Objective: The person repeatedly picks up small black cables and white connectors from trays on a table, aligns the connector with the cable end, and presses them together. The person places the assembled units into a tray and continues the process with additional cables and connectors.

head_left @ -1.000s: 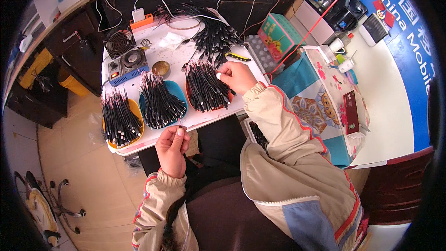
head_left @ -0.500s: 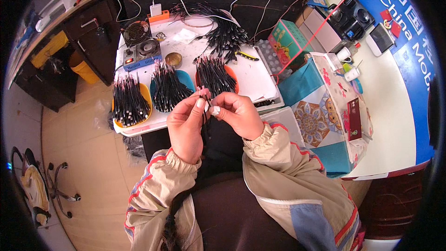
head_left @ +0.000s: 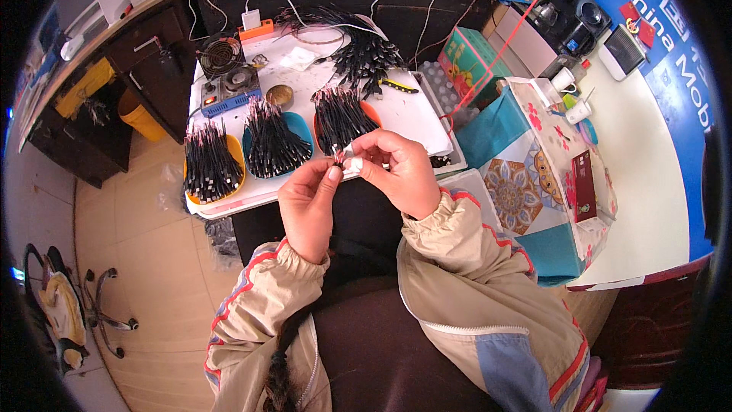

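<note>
Over the table's near edge, my left hand (head_left: 307,210) pinches a thin black cable with pinkish wire ends (head_left: 338,157) between thumb and fingertips. My right hand (head_left: 400,177) meets it from the other side, thumb and forefinger closed at the same wire ends. A white wrap covers the right thumb's tip. Most of the cable is hidden by my fingers. Just beyond my hands stand bundles of similar black cables (head_left: 341,118) in an orange tray (head_left: 373,112), a blue tray (head_left: 304,131) and a yellow tray (head_left: 239,154).
Behind the trays are a blue-fronted powered box (head_left: 231,101), a small fan (head_left: 221,57), a round tin (head_left: 280,96) and yellow-and-black handled cutters (head_left: 400,86). Loose black cables (head_left: 370,57) lie heaped at the back. A cloth-covered stand (head_left: 526,149) is on the right.
Both hands have shifted slightly downward. The black strands that hung below my fingers no longer show, and the pinkish wire ends now stick up between my fingertips.
</note>
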The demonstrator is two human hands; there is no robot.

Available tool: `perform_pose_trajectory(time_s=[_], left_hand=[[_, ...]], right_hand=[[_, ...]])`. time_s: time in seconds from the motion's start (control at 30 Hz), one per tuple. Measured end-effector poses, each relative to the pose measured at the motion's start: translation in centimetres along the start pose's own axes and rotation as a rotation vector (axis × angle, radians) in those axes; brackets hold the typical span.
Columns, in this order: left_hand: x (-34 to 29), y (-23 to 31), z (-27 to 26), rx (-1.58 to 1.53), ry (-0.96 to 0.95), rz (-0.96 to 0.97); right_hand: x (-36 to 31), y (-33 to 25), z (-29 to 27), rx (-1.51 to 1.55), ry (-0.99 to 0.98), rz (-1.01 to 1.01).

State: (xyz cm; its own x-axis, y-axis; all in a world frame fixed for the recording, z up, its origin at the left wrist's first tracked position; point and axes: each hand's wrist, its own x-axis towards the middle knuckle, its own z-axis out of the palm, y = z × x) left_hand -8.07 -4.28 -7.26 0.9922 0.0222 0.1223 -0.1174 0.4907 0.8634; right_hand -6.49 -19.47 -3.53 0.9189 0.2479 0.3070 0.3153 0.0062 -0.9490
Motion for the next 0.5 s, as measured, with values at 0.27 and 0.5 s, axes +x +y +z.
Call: perform_pose_trajectory(time_s=[0.27, 0.5], left_hand=[[-0.1, -0.1, -0.4, -0.085, -0.104, -0.066], [0.0, 0.0, -0.7, -0.245, -0.126, -0.154]], right_hand=[[0.0, 1.4, 0.5, 0.254, 0.019, 0.097], [0.1, 4.1, 0.9, 0.876, -0.065, 0.375]])
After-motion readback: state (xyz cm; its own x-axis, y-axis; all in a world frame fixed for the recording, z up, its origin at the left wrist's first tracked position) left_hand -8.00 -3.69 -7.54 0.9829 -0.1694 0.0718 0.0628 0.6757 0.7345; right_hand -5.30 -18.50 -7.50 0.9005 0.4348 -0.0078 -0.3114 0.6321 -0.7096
